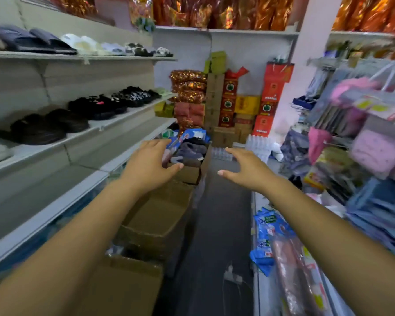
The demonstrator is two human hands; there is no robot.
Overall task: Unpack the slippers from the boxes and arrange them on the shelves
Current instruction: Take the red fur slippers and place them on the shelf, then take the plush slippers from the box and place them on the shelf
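Both my arms stretch forward down a narrow shop aisle. My left hand [149, 164] and my right hand [242, 167] hover with fingers spread and hold nothing. Beyond them an open cardboard box [189, 173] holds several grey and dark slippers [191, 150]. On the left, grey shelves [123, 115] carry rows of slippers: black pairs [94, 108] on the middle shelf, grey and white pairs [55, 43] on the upper one. The lower shelf boards are bare.
Empty open cardboard boxes [160, 220] stand along the left floor below my arms. Stacked red and yellow cartons [246, 106] close the aisle's far end. Hanging packaged goods [363, 144] crowd the right side, blue packets [267, 236] lie at its foot. A dark floor strip [219, 224] runs between.
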